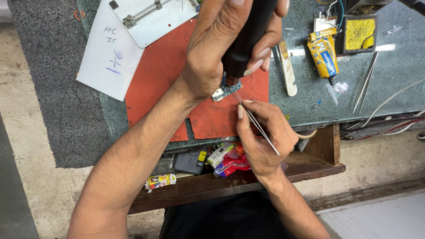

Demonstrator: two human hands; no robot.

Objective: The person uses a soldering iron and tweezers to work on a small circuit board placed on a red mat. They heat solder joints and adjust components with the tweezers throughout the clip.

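**Circuit board under hot-air nozzle and tweezers**

Circuit board [226, 88], small and blue, lies on the red mat [164, 66], near the mat's front edge. Over the board, the left hand [221, 44] is wrapped tight around a black hot-air handpiece [248, 35], held nearly upright so its nozzle points straight down at the board. From the board's near side, the right hand [263, 137] pinches fine metal tweezers [254, 119] between thumb and fingers, tips slanting in at the board's edge, seemingly to reach a part there. Right of the board lie a pale spatula tool [287, 71], a yellow glue tube [324, 53], and spare tweezers [365, 82]. A white paper sheet [108, 57] sits left of it.
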